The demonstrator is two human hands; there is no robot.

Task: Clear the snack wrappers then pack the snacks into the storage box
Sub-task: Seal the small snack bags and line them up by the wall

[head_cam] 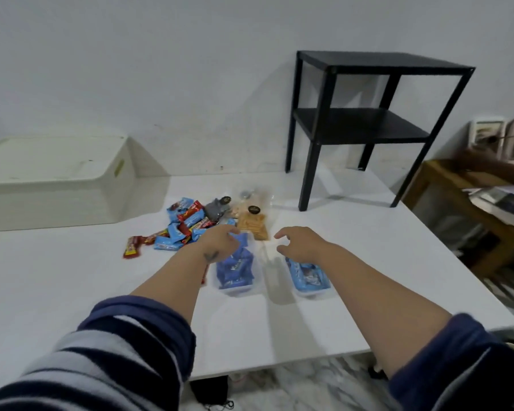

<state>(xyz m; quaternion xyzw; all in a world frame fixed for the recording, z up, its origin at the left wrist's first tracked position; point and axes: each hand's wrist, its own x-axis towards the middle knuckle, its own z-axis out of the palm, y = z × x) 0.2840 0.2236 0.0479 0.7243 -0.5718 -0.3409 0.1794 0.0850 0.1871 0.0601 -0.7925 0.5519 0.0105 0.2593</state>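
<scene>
A heap of blue and red snack packets (182,223) lies on the white table (72,277), with clear bags of biscuits (253,225) behind it. Two clear trays stand in front: one (235,272) holds dark blue packets, the other (309,277) light blue packets. My left hand (220,240) hovers over the far end of the dark blue tray, fingers curled and apart, holding nothing. Over the gap between the trays my right hand (297,243) is spread with nothing in it. A closed cream storage box (57,182) sits at the back left.
A black two-shelf side table (365,123) stands on the table's back right. Beyond the right edge is a wooden shelf (457,203) with papers, and another person's arm (493,170) reaches in there. The table's front edge is near my elbows.
</scene>
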